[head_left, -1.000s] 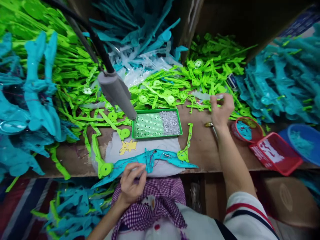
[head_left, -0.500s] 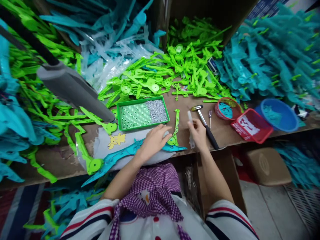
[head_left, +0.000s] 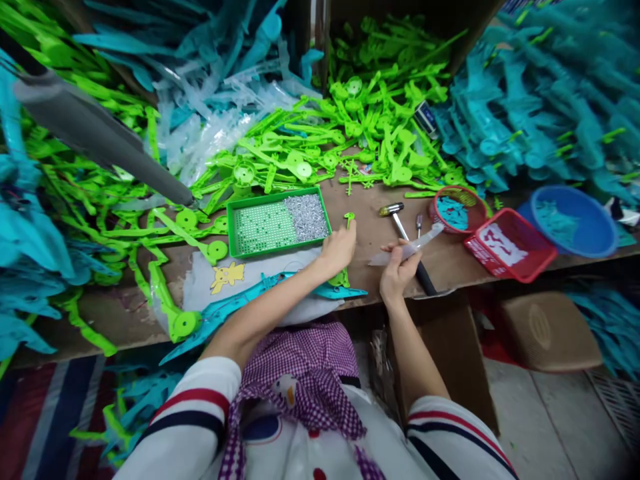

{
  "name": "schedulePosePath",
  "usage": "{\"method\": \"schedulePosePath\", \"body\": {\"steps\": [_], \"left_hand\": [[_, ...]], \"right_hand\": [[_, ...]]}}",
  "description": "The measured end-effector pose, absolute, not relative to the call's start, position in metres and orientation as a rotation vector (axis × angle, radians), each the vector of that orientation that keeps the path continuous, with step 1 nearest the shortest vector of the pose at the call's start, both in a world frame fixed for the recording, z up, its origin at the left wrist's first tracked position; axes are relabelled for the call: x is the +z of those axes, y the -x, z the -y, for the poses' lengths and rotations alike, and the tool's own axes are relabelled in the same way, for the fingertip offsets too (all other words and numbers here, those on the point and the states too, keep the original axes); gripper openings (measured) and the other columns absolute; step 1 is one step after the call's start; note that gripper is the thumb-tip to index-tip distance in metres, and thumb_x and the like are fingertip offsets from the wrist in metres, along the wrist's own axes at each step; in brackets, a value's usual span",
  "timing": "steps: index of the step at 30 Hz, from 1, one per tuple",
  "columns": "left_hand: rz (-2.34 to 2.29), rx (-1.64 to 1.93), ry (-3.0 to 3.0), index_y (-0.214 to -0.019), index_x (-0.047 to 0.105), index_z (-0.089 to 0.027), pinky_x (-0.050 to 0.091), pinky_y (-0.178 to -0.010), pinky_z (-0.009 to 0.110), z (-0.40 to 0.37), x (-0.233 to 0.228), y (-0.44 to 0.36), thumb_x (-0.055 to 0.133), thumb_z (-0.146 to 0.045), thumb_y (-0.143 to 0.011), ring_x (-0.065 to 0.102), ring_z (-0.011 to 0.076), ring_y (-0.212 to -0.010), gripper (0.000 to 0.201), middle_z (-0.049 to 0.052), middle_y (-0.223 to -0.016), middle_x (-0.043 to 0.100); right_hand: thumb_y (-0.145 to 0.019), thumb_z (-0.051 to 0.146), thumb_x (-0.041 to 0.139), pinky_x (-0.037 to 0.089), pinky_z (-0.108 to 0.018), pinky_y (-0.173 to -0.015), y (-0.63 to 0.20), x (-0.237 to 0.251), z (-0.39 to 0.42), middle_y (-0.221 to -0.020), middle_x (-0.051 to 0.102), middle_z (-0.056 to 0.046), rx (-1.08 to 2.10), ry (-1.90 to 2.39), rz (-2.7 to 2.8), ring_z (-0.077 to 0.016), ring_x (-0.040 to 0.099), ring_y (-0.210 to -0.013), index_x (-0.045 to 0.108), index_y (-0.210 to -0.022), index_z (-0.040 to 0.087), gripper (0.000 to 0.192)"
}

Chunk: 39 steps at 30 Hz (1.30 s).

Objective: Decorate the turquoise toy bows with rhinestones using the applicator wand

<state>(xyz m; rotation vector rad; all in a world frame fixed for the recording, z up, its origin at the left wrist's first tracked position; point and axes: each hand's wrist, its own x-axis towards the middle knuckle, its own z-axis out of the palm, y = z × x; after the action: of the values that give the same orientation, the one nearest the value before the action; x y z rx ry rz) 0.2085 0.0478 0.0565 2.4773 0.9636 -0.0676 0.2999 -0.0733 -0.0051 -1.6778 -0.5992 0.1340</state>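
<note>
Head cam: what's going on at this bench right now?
A person sits at a wooden bench heaped with green and teal plastic parts. The left hand rests on a green plastic arm piece lying over a teal part on the bench edge. The right hand holds a translucent plastic strip just above a hammer. A green tray of small screws sits just behind the left hand.
</note>
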Motion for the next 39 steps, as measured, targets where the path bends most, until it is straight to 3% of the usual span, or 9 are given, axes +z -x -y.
{"method": "schedulePosePath", "body": {"steps": [3, 8, 11, 13, 15, 20, 39], "left_hand": [[-0.951, -0.009, -2.45, -0.15, 0.038, -0.01, 0.052, -0.093, 0.042, -0.053, 0.048, -0.208, 0.048, -0.015, -0.098, 0.069, 0.0316, -0.111, 0.052, 0.022, -0.12, 0.067], [-0.939, 0.063, -2.416, -0.135, 0.054, -0.013, 0.051, -0.097, 0.041, -0.059, 0.037, -0.209, 0.049, -0.013, -0.096, 0.067, 0.0302, -0.113, 0.039, 0.019, -0.121, 0.068], [-0.923, 0.09, -2.42, -0.131, 0.057, -0.012, 0.05, -0.099, 0.041, -0.058, 0.034, -0.208, 0.047, -0.01, -0.096, 0.066, 0.0296, -0.114, 0.037, 0.018, -0.122, 0.067], [-0.923, 0.091, -2.412, -0.13, 0.058, -0.012, 0.051, -0.098, 0.041, -0.056, 0.033, -0.208, 0.047, -0.01, -0.096, 0.065, 0.0294, -0.114, 0.035, 0.018, -0.123, 0.066], [-0.925, 0.078, -2.405, -0.129, 0.059, -0.011, 0.051, -0.097, 0.041, -0.055, 0.034, -0.208, 0.047, -0.011, -0.097, 0.066, 0.029, -0.112, 0.034, 0.018, -0.123, 0.065], [-0.92, 0.079, -2.413, -0.127, 0.06, -0.009, 0.051, -0.096, 0.038, -0.055, 0.036, -0.207, 0.045, -0.012, -0.098, 0.066, 0.0271, -0.11, 0.033, 0.017, -0.119, 0.067], [-0.937, 0.083, -2.434, -0.128, 0.064, -0.013, 0.051, -0.097, 0.037, -0.054, 0.031, -0.206, 0.045, -0.012, -0.098, 0.066, 0.0253, -0.108, 0.036, 0.015, -0.118, 0.066]], "right_hand": [[-0.094, 0.062, 0.044, 0.052, -0.043, -0.094, -0.308, -0.006, 0.082, -0.103, 0.062, -0.009, 0.122, 1.779, 0.628, -0.0229, 0.065, -0.095, 0.055, -0.117, 0.024, 0.046], [-0.095, 0.064, 0.039, 0.052, -0.041, -0.092, -0.318, -0.002, 0.08, -0.104, 0.064, -0.01, 0.143, 1.908, 0.674, -0.0244, 0.063, -0.101, 0.061, -0.112, 0.022, 0.05], [-0.09, 0.069, 0.046, 0.051, -0.031, -0.064, -0.322, 0.001, 0.081, -0.085, 0.062, -0.003, 0.392, 1.82, 0.61, -0.0178, 0.06, -0.071, 0.061, -0.11, 0.023, 0.052], [-0.085, 0.073, 0.053, 0.038, -0.026, -0.045, -0.324, 0.008, 0.083, -0.076, 0.058, 0.001, 0.572, 1.719, 0.5, -0.012, 0.05, -0.052, 0.06, -0.105, 0.024, 0.053], [-0.08, 0.073, 0.061, 0.03, -0.024, -0.038, -0.326, 0.017, 0.085, -0.076, 0.06, 0.002, 0.722, 1.626, 0.469, -0.0089, 0.046, -0.046, 0.059, -0.104, 0.025, 0.053], [-0.063, 0.066, 0.082, 0.036, -0.023, -0.037, -0.33, 0.022, 0.072, -0.07, 0.065, 0.004, 0.996, 1.526, 0.606, -0.0092, 0.051, -0.043, 0.054, -0.104, 0.025, 0.065], [-0.062, 0.051, 0.086, 0.041, -0.024, -0.045, -0.336, 0.005, 0.071, -0.072, 0.065, 0.005, 1.033, 1.47, 0.488, -0.0099, 0.053, -0.051, 0.058, -0.112, 0.025, 0.063]]}}
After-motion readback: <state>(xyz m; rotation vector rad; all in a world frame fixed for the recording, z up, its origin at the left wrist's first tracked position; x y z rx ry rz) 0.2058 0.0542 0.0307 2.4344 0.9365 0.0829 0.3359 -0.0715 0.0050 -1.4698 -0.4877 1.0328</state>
